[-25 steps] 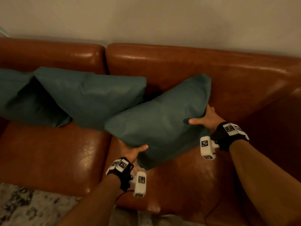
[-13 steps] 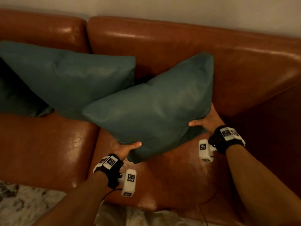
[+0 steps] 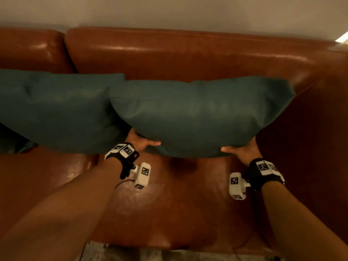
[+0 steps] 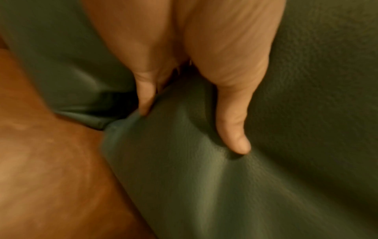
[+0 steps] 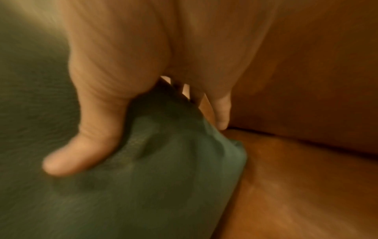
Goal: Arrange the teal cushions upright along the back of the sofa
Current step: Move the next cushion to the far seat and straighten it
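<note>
Teal leather covers the cushion [image 3: 197,117] that you hold with both hands at its lower edge. Your left hand [image 3: 140,141] grips the lower left corner: the thumb [image 4: 235,132] presses into the front face and the fingers [image 4: 145,97] curl behind the edge. Your right hand [image 3: 243,150] grips the lower right corner in the same way, thumb [image 5: 81,152] on the front and fingers [image 5: 222,113] tucked behind, near the sofa armrest [image 3: 308,147]. Both forearms reach forward from the bottom of the head view, wrists bent up, each with a black strap and a white camera block.

This cushion stands almost upright against the brown leather sofa back [image 3: 188,53], over the right seat; whether its lower edge touches the seat you cannot tell. A second teal cushion [image 3: 56,110] leans on the back just to its left, and their edges overlap. At the far left a dark teal corner [image 3: 11,144] shows, perhaps a third cushion. So you can count two cushions surely, and two hands.
</note>
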`<state>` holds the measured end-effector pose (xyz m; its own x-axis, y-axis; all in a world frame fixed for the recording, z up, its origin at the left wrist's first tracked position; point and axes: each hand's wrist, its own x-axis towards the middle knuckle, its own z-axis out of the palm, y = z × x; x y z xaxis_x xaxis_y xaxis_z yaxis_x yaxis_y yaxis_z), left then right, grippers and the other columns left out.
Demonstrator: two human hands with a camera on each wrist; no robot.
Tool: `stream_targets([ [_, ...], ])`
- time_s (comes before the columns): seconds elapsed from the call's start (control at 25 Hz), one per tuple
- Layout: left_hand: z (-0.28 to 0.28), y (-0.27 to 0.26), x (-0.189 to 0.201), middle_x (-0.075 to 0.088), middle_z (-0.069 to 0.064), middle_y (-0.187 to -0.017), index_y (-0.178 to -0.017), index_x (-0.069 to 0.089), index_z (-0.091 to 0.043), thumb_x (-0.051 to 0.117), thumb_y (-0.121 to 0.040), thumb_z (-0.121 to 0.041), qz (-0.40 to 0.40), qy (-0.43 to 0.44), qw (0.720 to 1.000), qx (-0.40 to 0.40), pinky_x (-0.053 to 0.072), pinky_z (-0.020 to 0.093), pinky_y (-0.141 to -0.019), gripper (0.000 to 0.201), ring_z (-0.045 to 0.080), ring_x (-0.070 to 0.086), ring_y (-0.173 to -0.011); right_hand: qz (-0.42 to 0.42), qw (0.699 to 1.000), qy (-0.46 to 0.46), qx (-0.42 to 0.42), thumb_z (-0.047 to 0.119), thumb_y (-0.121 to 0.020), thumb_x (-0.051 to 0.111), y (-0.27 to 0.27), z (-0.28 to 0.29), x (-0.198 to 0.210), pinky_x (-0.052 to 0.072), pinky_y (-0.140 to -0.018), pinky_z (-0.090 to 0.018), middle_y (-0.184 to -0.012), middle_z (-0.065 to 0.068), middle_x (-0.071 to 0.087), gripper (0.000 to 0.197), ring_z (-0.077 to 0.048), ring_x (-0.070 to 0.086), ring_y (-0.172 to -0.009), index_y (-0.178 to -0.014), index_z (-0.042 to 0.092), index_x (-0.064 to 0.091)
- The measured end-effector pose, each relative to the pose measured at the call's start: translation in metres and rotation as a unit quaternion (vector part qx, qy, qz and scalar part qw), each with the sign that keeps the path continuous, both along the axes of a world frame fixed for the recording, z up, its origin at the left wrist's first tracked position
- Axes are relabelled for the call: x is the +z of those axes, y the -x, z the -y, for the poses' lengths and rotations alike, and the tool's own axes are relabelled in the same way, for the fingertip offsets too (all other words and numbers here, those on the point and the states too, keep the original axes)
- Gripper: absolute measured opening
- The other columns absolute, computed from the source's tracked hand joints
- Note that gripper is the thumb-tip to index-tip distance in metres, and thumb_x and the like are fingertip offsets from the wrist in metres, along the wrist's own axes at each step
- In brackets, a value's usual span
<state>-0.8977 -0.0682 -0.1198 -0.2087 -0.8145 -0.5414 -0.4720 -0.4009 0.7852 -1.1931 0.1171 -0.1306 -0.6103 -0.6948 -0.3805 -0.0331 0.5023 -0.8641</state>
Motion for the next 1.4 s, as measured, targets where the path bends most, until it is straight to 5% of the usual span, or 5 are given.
stream_targets([
  [0.56,0.031,0.002,-0.001,0.058,-0.002,-0.136,-0.139,0.05,-0.012,0.096,-0.038,-0.021,0.026,-0.03,0.992,-0.121,0.041,0.027,-0.102,0.111,0.015,0.055,-0.123,0.037,0.995,-0.01,-0.094,0.004,-0.069,0.084,-0.004,-0.003,-0.016,0.041,-0.104,-0.03,-0.13,-0.003,0.057,0.075,-0.018,0.056,-0.119,-0.135,0.006,0.048],
  [0.72,0.024,0.003,-0.012,0.06,0.003,-0.139,-0.136,0.052,-0.016,0.096,-0.031,-0.033,0.047,-0.029,0.995,-0.086,0.049,0.044,-0.104,0.116,0.023,0.057,-0.126,0.026,0.994,-0.039,-0.101,0.047,-0.042,0.093,-0.008,0.006,-0.019,0.042,-0.11,-0.042,-0.138,-0.009,0.058,0.111,-0.023,0.057,-0.125,-0.137,0.01,0.048],
  [1.04,-0.011,-0.029,0.001,0.044,0.006,-0.151,-0.15,0.026,-0.026,0.094,-0.034,-0.031,-0.024,-0.038,0.997,-0.067,0.043,0.049,-0.11,0.134,0.023,0.047,-0.134,0.024,0.99,-0.061,-0.122,0.048,-0.051,0.091,-0.038,-0.039,-0.005,0.034,-0.115,-0.046,-0.16,-0.012,0.025,0.132,-0.027,0.031,-0.145,-0.154,0.024,0.012],
  [1.2,-0.014,-0.026,0.007,0.037,0.002,-0.156,-0.151,0.019,-0.037,0.084,-0.07,-0.015,-0.038,-0.059,0.997,-0.018,0.042,0.057,-0.105,0.107,0.023,0.045,-0.132,0.056,0.99,-0.054,-0.12,0.025,-0.067,0.087,-0.029,-0.042,-0.004,0.033,-0.116,-0.043,-0.16,-0.012,0.023,0.117,-0.026,0.029,-0.145,-0.155,0.021,0.01],
  [1.4,-0.02,0.007,0.0,0.042,-0.009,-0.146,-0.147,0.025,-0.038,0.074,-0.081,-0.008,-0.06,-0.057,0.996,0.026,0.042,0.063,-0.098,0.088,0.025,0.046,-0.125,0.144,0.986,-0.015,-0.084,0.04,-0.036,0.098,-0.004,-0.012,-0.003,0.045,-0.104,-0.052,-0.142,0.004,0.052,0.13,-0.021,0.054,-0.125,-0.145,0.037,0.027],
])
